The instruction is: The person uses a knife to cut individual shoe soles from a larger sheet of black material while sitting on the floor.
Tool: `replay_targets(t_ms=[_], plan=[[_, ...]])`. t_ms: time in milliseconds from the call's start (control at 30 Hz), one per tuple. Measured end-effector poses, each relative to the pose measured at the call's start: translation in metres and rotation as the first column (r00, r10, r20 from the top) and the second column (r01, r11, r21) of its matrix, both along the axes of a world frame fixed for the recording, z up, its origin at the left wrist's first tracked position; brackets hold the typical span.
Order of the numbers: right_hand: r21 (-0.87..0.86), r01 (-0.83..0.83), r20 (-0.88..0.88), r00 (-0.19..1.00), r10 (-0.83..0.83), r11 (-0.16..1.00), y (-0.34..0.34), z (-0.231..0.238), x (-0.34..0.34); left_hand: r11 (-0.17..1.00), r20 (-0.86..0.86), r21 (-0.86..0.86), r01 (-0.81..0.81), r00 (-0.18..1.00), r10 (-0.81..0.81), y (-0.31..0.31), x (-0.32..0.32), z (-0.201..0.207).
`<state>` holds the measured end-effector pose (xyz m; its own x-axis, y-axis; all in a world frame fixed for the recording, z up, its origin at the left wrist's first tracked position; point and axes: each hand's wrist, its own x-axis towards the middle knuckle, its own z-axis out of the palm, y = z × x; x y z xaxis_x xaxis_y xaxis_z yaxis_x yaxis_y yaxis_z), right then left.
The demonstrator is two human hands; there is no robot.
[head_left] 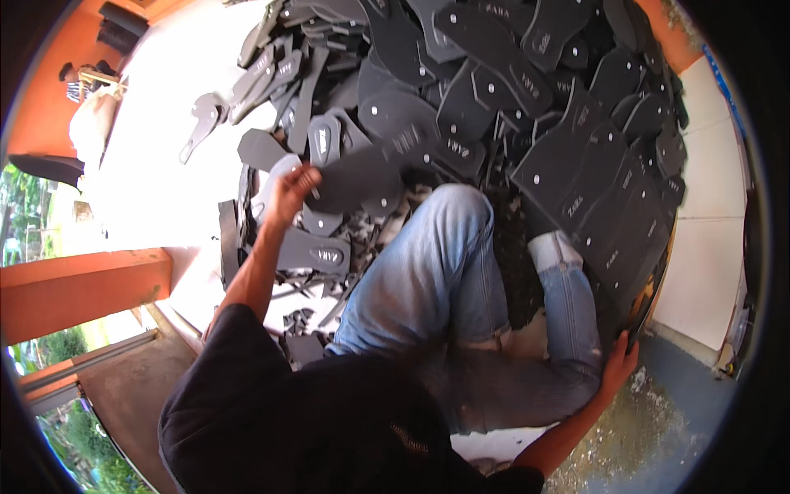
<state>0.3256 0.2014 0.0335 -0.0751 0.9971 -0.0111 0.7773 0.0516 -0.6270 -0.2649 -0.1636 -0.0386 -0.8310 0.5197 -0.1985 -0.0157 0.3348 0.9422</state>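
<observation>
My left hand (292, 188) is closed on one end of a dark grey shoe insole (355, 174), which reaches right over the heap and is slightly blurred. Beneath and beyond it lies a large pile of similar insoles (395, 111), many with a small pale dot and light lettering. Low on the right, my right hand (623, 362) is beside my bent knee, near the lower edge of the dark sheets. Its fingers look stretched and apart, with no held thing visible. Large dark sheets with insole outlines (592, 193) lean on the pile's right side.
My jeans-clad legs (428, 255) are folded in front of the heap. Small dark offcuts (300, 319) lie left of my knee. White wall panels (699, 272) stand at the right. An orange ledge (90, 284) and a brown panel (136, 387) are at the left.
</observation>
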Motion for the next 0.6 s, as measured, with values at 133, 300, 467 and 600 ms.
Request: replay_targets(t_ms=[133,300,467,600], plan=[[0.006,-0.038,0.08,0.996,0.037,0.999,0.004,-0.001,-0.002,0.951,-0.518,-0.199,-0.235,0.85,0.102,0.001,-0.013,-0.002],[-0.035,0.002,0.018,1.0,-0.002,0.999,-0.001,0.012,-0.012,0.874,-0.619,-0.44,-0.206,0.775,-0.128,0.018,0.038,-0.011],[-0.063,0.017,-0.003,1.0,-0.018,0.998,-0.002,0.007,-0.019,0.852,-0.583,-0.447,-0.273,0.812,-0.046,-0.013,0.021,-0.071],[-0.035,0.001,0.045,0.999,0.001,0.999,0.0,0.006,-0.014,0.922,-0.375,-0.215,-0.323,0.899,0.227,0.013,0.013,-0.104]])
